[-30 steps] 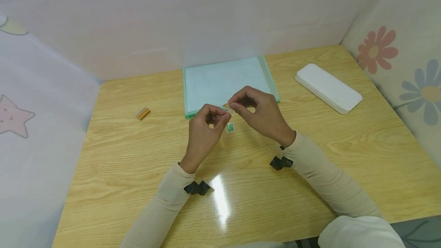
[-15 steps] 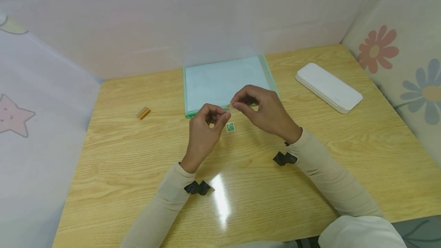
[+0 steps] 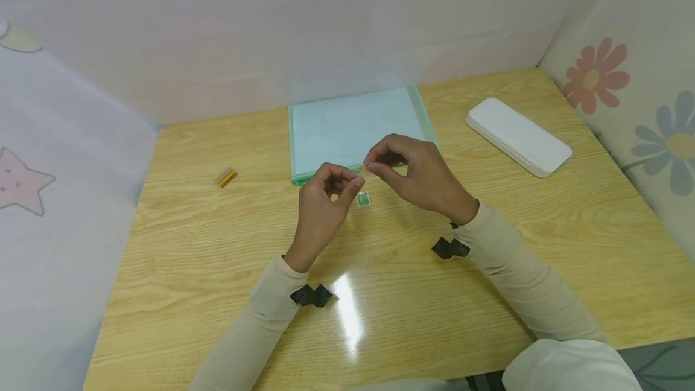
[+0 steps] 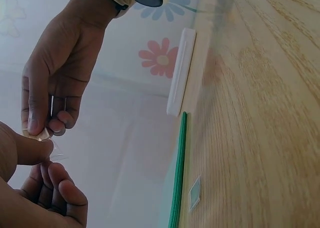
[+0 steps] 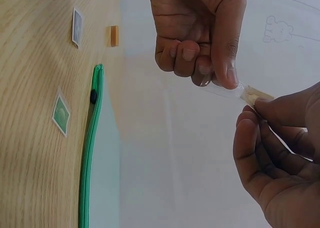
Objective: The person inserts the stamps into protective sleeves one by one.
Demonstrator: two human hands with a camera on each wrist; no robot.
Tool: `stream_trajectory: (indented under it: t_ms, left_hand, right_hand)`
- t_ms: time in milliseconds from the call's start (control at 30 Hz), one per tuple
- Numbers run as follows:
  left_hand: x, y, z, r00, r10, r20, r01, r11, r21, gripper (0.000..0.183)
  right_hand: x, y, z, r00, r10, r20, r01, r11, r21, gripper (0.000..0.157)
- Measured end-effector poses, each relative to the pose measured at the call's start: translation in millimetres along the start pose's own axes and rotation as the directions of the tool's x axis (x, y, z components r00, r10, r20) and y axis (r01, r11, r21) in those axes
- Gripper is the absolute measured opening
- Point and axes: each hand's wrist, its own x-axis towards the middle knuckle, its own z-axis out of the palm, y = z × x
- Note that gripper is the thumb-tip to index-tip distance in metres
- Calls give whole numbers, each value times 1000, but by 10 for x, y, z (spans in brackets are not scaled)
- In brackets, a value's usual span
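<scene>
In the head view my left hand (image 3: 323, 213) and right hand (image 3: 417, 175) meet above the table, fingertips almost together. My right thumb and fingers pinch a small tan stamp-like piece (image 5: 256, 94). Between my left thumb and forefinger is a thin clear plastic sleeve (image 5: 226, 91). Its end reaches the tan piece; whether the piece is partly inside I cannot tell. Below the hands, a green stamp (image 3: 363, 199) with a white border lies on the table. A greyish stamp (image 5: 77, 27) shows only in the right wrist view.
Behind the hands lies a pale blue folder (image 3: 353, 128) with green edges. A white case (image 3: 518, 137) rests at the right back of the table (image 3: 217, 294). A small orange-brown striped block (image 3: 226, 178) is at the left.
My right hand has shifted slightly right and away from the left hand, with the tan piece in its pinch. The left hand has stayed nearly in place.
</scene>
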Motion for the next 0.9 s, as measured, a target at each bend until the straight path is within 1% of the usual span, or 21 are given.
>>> stream_trajectory:
  t_ms: [67, 233, 300, 400, 500, 600, 733, 800, 900]
  left_hand:
    - [-1, 34, 4, 1000, 0, 0, 0, 1000, 4, 14]
    - [-20, 265, 1, 1000, 0, 6, 0, 1000, 2, 14]
    - [-27, 321, -1, 1000, -1, 10, 1, 1000, 6, 14]
    - [-27, 331, 0, 1000, -12, 14, 12, 1000, 17, 14]
    - [-20, 335, 0, 1000, -23, 14, 23, 999, 22, 15]
    - [-11, 236, 8, 999, -32, 10, 31, 999, 26, 17]
    - [-5, 42, 14, 999, -41, 6, 40, 999, 33, 19]
    - [-6, -4, 8, 999, -41, 7, 41, 999, 31, 20]
    - [-6, -28, -3, 999, -35, 8, 34, 999, 23, 21]
  right_hand:
    - [-1, -10, 4, 1000, -13, 7, 13, 1000, -8, 6]
    - [-10, -23, 15, 998, -61, 32, 62, 997, -38, 7]
    - [-11, -22, 14, 996, -75, 42, 76, 996, -46, 8]
    - [-3, -21, 5, 995, -91, 42, 94, 993, -66, 11]
    - [9, -21, -16, 994, -105, 11, 106, 991, -85, 11]
    - [6, -19, -24, 993, -119, -15, 118, 989, -91, 9]
    - [-4, -15, -11, 991, -130, 25, 132, 985, -107, 8]
    - [-8, -13, -3, 991, -129, 45, 134, 984, -118, 8]
    - [-10, -15, -3, 991, -128, 44, 133, 982, -131, 8]
